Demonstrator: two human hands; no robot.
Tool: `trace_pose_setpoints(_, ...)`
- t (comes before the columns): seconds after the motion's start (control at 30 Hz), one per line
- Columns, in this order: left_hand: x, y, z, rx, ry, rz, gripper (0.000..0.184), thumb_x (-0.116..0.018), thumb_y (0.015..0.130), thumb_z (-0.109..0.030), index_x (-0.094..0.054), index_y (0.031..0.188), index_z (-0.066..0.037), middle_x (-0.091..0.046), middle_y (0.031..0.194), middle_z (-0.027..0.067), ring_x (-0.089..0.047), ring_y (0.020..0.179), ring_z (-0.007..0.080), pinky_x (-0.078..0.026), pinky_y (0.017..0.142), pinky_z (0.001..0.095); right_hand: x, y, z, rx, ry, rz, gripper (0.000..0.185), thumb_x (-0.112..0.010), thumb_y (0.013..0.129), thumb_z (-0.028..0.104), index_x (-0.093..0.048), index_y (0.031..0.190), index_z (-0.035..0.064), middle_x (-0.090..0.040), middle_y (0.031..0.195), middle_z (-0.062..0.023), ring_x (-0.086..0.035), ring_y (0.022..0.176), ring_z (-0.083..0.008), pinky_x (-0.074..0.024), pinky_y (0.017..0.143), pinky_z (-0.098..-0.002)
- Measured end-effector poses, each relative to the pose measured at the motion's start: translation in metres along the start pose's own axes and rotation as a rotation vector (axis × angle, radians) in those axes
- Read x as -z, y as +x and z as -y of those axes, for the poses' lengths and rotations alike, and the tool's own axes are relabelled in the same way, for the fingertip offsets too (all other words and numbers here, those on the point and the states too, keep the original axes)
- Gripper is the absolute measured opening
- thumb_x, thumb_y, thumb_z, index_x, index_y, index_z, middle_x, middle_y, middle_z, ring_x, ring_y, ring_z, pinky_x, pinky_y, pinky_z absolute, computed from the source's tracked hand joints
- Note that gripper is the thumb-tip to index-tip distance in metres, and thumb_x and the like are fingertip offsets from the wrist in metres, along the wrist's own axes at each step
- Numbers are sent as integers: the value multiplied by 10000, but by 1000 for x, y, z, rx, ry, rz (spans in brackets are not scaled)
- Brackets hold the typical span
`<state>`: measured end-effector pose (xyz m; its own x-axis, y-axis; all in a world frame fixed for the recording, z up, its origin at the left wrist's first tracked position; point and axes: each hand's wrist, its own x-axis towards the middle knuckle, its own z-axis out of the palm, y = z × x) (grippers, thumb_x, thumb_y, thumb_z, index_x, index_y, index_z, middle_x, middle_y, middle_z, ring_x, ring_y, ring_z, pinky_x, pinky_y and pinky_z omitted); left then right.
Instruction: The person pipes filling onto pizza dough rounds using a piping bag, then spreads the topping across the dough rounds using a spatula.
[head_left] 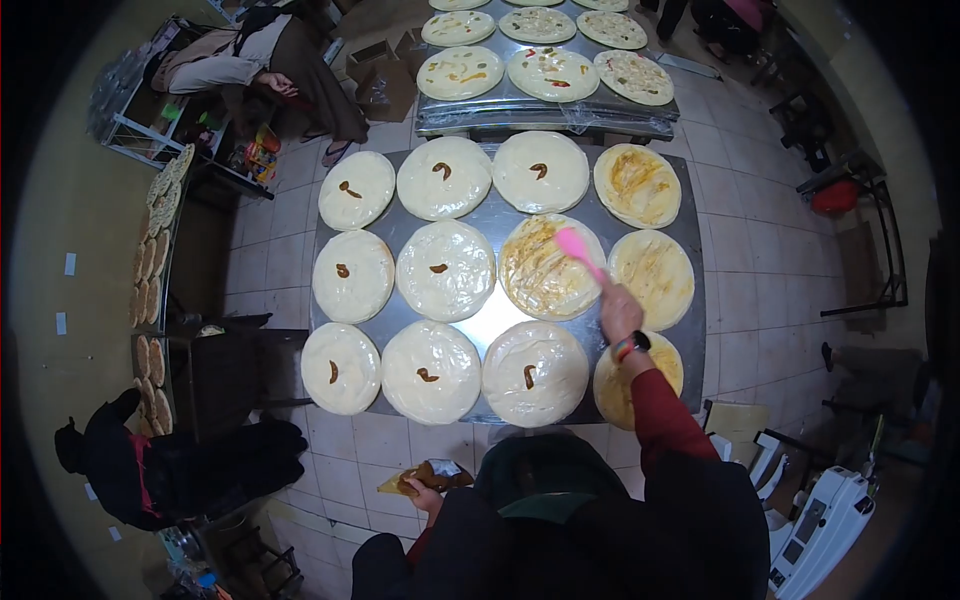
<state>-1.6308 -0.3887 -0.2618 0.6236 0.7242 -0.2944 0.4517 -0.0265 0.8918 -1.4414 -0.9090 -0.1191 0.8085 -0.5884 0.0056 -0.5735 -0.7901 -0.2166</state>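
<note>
My right hand (622,312) grips a pink spatula (573,243), its head resting on a large pale round (550,285) smeared with brown streaks. Similar brown smears cover the rounds (651,279) in the right-hand column, below and beside my forearm. Several other glossy white rounds (445,267) each carry a small dab of brown paste (438,268) near the middle. Low by my body, my left hand (427,497) is closed around a clear plastic bag of brown paste (440,474). It is held off the table's near edge.
The rounds lie on a metal table (480,315). Behind it, a second table (545,120) bears rounds with colourful toppings. A person (260,70) bends at a rack on the left; another in dark clothes (190,460) is at lower left. A white device (825,530) stands at right.
</note>
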Motion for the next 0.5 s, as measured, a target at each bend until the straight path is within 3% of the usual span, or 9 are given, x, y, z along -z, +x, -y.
trace_pose_setpoints(0.07, -11, -13, -16, 3, -31, -50, 467, -496, 850, -292, -409, 1154, 52, -481, 1102, 147, -497, 955, 225, -406, 825, 316, 11, -10, 37, 280, 55, 91, 365, -394, 805, 111, -472, 1144, 222, -550, 700, -117, -571, 611, -302, -460, 523, -411)
trace_pose_setpoints(0.13, -18, -24, -33, 93, -156, -122, 469, -498, 848, -292, -409, 1149, 56, -485, 1092, 149, -501, 948, 221, -412, 815, 312, 8, 2, 44, 291, 40, 106, 357, -384, 808, 110, -473, 1142, 203, -556, 693, -127, -574, 613, -301, -457, 520, -411)
trace_pose_setpoints(0.23, -5, -11, -16, -30, -52, -20, 487, -503, 846, -297, -383, 1181, 35, -466, 1120, 140, -497, 954, 214, -411, 816, 306, 6, 26, 15, 31, 41, 14, 339, -394, 800, 107, -487, 1119, 173, -564, 677, -139, -572, 606, -304, -448, 507, -415)
trace_pose_setpoints(0.33, -17, -10, -10, 5, -99, -23, 488, -503, 846, -298, -382, 1183, 34, -464, 1122, 139, -496, 954, 215, -410, 818, 306, 19, 16, 14, -6, 88, 16, 341, -391, 801, 107, -489, 1121, 175, -563, 659, -145, -572, 600, -304, -446, 499, -415)
trace_pose_setpoints(0.4, -17, -14, -9, 37, -130, -41, 489, -503, 845, -298, -381, 1184, 34, -462, 1125, 138, -495, 954, 216, -408, 820, 306, 15, 16, 39, 84, 71, 11, 340, -382, 804, 107, -487, 1119, 179, -560, 666, -146, -574, 599, -298, -450, 505, -414)
trace_pose_setpoints(0.47, -16, -17, -20, 58, -157, -65, 490, -503, 845, -298, -379, 1185, 33, -459, 1128, 136, -495, 955, 217, -407, 823, 306, 18, 24, 65, 305, 35, 104, 340, -390, 798, 96, -486, 1114, 175, -557, 672, -143, -575, 596, -295, -454, 505, -410)
trace_pose_setpoints(0.5, -20, -22, -30, 116, -166, -96, 479, -499, 848, -295, -394, 1168, 45, -466, 1117, 137, -493, 954, 219, -405, 822, 307, 13, 34, 64, 273, 28, 91, 342, -392, 793, 91, -486, 1112, 173, -556, 677, -140, -575, 596, -293, -456, 506, -407)
